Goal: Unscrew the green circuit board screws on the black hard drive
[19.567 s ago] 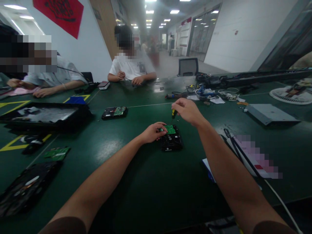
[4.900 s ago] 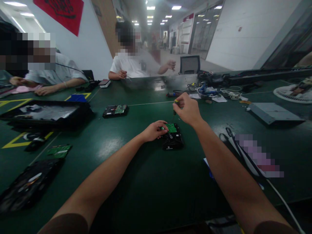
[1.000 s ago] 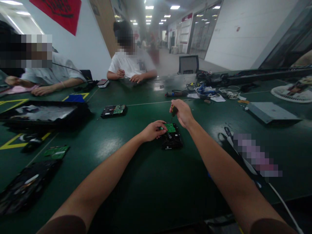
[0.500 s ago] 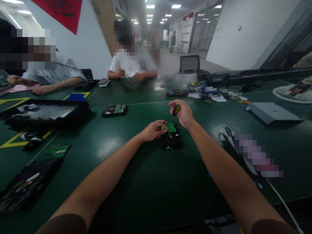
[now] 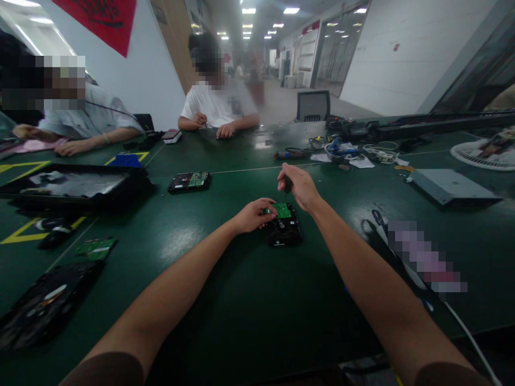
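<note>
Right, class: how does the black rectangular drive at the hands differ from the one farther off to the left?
The near black rectangular drive has the bare left hand on it; the farther black rectangular drive lies untouched. The near drive's green board is at its far end; the farther drive's, at its right. Both lie on the green table.

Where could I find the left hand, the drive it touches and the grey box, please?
Left hand (image 5: 255,215): head view, its back.
Drive (image 5: 285,227): head view, black casing.
Grey box (image 5: 454,185): head view, top face.
</note>
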`<control>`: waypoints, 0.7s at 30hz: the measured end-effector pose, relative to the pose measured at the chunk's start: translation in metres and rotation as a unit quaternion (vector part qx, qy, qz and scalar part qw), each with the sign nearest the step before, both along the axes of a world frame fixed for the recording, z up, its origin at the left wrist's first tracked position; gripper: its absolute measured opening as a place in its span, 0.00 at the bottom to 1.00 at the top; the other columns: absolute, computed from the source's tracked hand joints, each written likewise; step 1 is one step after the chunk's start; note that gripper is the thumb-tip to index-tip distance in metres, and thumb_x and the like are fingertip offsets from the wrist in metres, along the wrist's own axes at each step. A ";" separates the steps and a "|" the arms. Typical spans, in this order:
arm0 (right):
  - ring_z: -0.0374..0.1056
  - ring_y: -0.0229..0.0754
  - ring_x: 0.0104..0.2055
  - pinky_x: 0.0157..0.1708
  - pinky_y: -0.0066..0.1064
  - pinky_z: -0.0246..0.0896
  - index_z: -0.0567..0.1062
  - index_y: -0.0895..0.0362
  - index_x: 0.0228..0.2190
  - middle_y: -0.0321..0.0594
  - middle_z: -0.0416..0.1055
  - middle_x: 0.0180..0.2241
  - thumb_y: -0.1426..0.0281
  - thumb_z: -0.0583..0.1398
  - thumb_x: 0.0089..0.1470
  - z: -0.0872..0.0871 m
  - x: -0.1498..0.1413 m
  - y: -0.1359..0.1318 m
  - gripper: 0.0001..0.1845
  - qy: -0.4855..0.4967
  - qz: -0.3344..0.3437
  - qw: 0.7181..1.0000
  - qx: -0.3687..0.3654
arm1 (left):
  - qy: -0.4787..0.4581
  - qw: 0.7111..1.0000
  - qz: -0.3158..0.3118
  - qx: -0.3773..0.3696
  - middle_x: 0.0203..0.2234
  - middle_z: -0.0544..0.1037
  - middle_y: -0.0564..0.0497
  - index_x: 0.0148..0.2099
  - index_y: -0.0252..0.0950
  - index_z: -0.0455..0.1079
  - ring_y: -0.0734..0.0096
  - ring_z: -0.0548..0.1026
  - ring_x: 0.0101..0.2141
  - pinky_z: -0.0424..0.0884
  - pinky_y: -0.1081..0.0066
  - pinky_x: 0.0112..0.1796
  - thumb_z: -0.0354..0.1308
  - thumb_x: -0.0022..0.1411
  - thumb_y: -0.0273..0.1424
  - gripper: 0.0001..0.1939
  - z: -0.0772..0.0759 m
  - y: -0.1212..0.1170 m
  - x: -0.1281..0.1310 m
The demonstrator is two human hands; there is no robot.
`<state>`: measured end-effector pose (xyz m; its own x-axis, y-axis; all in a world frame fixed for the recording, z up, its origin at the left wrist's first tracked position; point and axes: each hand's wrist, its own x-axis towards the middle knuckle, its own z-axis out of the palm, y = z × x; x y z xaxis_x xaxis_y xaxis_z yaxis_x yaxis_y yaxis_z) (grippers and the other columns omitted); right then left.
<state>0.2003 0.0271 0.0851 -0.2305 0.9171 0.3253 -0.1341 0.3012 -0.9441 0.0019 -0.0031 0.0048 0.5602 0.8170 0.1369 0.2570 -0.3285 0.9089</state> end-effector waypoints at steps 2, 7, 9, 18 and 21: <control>0.68 0.38 0.27 0.33 0.33 0.65 0.77 0.52 0.27 0.35 0.69 0.23 0.38 0.56 0.61 0.001 -0.001 -0.001 0.32 -0.011 0.008 1.000 0.015 | 0.001 1.000 0.000 0.002 0.66 0.64 0.38 0.47 0.34 0.77 0.86 0.73 0.25 0.75 0.76 0.24 0.64 0.68 0.38 0.13 0.000 0.000 0.000; 0.69 0.39 0.32 0.35 0.33 0.66 0.78 0.52 0.29 0.36 0.73 0.28 0.44 0.59 0.62 -0.001 -0.002 -0.001 0.26 -0.014 0.001 0.999 0.037 | 0.003 1.000 -0.001 0.005 0.66 0.64 0.38 0.47 0.34 0.77 0.87 0.72 0.25 0.75 0.75 0.25 0.64 0.68 0.37 0.12 0.001 0.000 0.000; 0.68 0.38 0.31 0.33 0.31 0.64 0.76 0.52 0.29 0.35 0.73 0.28 0.49 0.65 0.59 -0.003 -0.001 0.000 0.20 -0.011 -0.024 0.999 0.031 | -0.001 1.000 -0.004 0.005 0.66 0.64 0.39 0.47 0.34 0.77 0.87 0.73 0.25 0.76 0.75 0.25 0.64 0.68 0.37 0.12 0.001 0.000 0.000; 0.73 0.41 0.29 0.36 0.35 0.68 0.75 0.53 0.28 0.35 0.73 0.24 0.54 0.61 0.63 -0.004 0.003 0.004 0.18 0.032 0.040 0.999 0.009 | -0.005 1.000 -0.004 -0.002 0.66 0.64 0.39 0.47 0.34 0.77 0.85 0.73 0.26 0.75 0.75 0.24 0.65 0.68 0.39 0.14 0.000 0.000 -0.001; 0.72 0.39 0.29 0.35 0.33 0.67 0.75 0.53 0.28 0.35 0.73 0.24 0.52 0.64 0.60 -0.004 0.003 0.005 0.19 0.019 0.017 1.000 0.005 | -0.010 1.000 -0.004 0.002 0.66 0.64 0.38 0.47 0.33 0.77 0.86 0.73 0.25 0.75 0.75 0.24 0.65 0.67 0.39 0.14 -0.001 0.000 0.000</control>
<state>0.2031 0.0320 0.0811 -0.2495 0.9052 0.3441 -0.1800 0.3058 -0.9349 0.0014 -0.0027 0.0043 0.5634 0.8121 0.1521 0.2356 -0.3344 0.9125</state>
